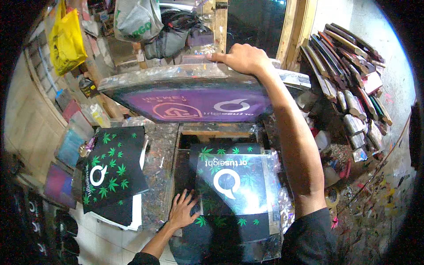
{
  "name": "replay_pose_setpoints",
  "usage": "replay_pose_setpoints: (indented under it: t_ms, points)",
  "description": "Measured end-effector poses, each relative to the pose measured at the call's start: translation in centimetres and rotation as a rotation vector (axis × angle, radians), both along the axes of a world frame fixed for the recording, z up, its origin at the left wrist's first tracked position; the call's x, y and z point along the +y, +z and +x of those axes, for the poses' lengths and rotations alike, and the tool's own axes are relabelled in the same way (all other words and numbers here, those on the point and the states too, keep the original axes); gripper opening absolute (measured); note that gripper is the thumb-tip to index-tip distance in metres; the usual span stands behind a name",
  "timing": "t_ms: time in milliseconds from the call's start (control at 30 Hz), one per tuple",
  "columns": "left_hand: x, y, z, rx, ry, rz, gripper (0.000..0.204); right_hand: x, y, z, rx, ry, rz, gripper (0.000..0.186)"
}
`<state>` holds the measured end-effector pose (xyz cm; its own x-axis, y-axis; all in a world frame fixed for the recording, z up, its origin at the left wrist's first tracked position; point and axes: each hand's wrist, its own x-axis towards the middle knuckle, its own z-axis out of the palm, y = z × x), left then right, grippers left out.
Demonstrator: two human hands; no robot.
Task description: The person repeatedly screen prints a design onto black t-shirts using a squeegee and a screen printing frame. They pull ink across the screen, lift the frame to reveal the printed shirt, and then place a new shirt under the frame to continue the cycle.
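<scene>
My right hand reaches far forward and grips the upper edge of a tilted screen-printing frame; its fingers are partly hidden behind the edge. The frame's purple mesh carries a ring-shaped logo and lettering. Below it, on the worktable, lies a black printed sheet with green leaves. A glossy transparent sheet covers its middle, over a white ring logo. My left hand rests with fingers spread at the left edge of these sheets.
A stack of black sheets with the same leaves and logo lies at the left. Many wooden-handled squeegees lean against the right wall. A yellow bag and a grey plastic bag hang at the back. A tape roll is beside my right arm.
</scene>
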<state>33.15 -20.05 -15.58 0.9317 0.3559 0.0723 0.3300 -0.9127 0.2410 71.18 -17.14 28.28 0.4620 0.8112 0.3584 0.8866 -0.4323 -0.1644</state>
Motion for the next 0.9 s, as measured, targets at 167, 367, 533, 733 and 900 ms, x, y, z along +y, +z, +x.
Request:
replay_pose_setpoints:
  t_ms: [167, 367, 533, 733, 900]
  points:
    - [0.5, -0.2, -0.4, -0.034, 0.021, -0.050, 0.072, 0.7, 0.0, 0.8, -0.004, 0.006, -0.045, 0.093]
    - [-0.2, -0.1, -0.5, -0.166, 0.030, -0.013, 0.068, 0.4, -0.2, 0.2, -0.010, 0.024, -0.033, 0.096]
    - [-0.1, 0.1, -0.8, -0.029, 0.030, 0.012, 0.068, -0.9, -0.1, -1.1, 0.027, -0.030, -0.075, 0.096]
    - [-1.6, -1.2, -0.9, -0.294, 0.098, 0.002, 0.059, -3.7, -1.1, -3.5, 0.003, -0.013, 0.017, 0.094]
    - [-9.1, 1.1, 6.4, -0.279, 0.130, -0.074, 0.057, -7.2, -4.0, -6.7, -0.089, 0.032, 0.085, 0.087]
